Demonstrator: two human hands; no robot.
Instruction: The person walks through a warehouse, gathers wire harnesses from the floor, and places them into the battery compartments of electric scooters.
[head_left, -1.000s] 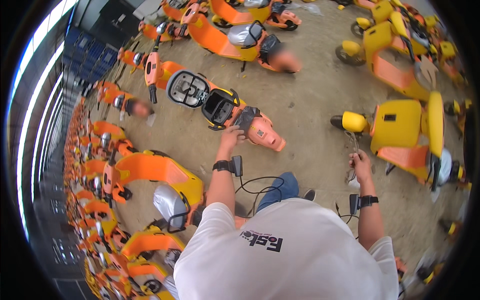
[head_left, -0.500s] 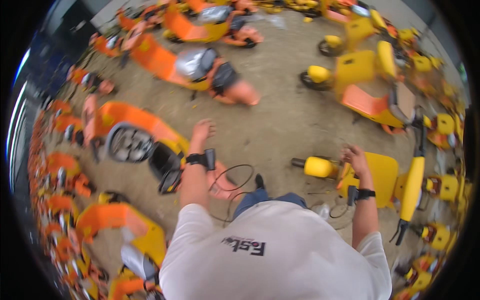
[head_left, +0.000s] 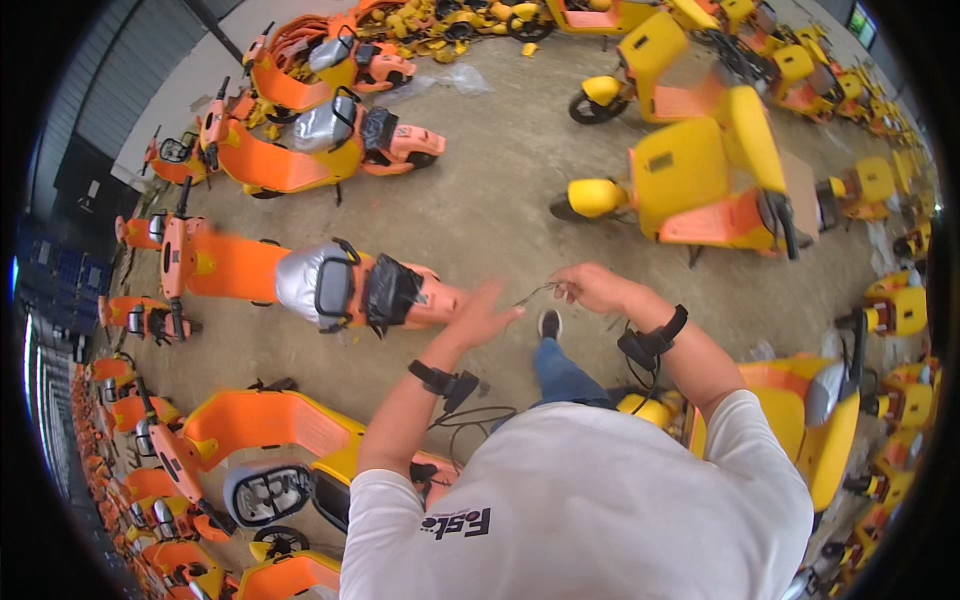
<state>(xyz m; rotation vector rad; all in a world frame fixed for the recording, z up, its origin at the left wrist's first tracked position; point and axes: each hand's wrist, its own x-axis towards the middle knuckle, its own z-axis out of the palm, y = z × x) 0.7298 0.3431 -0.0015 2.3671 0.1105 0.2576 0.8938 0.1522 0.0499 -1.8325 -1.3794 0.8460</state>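
Note:
In front of my body, my right hand (head_left: pixel 592 287) is closed in a pinch on a thin dark strand (head_left: pixel 538 292), like a short wire or cord; its exact kind is too small to tell. The strand slants toward my left hand (head_left: pixel 480 316), which is blurred by motion, its thumb and fingers stretched apart. Whether the left hand touches the strand's end I cannot tell. Just beyond that hand is the peach-coloured rear fender of an orange scooter (head_left: pixel 235 268) with a silver seat cover. Both forearms wear black straps, each with a small black device (head_left: pixel 458 390) and cable.
Orange scooters (head_left: pixel 275 160) line the left side. Yellow-bodied scooters (head_left: pixel 675 175) stand to the right, the nearest close by my right elbow. An open seat compartment (head_left: pixel 268 493) shows at lower left. Loose yellow and orange parts (head_left: pixel 400 30) are piled at the far wall.
My hands have come together from wide apart, and the right now pinches a thin strand. My body and view have turned and moved forward between the scooters.

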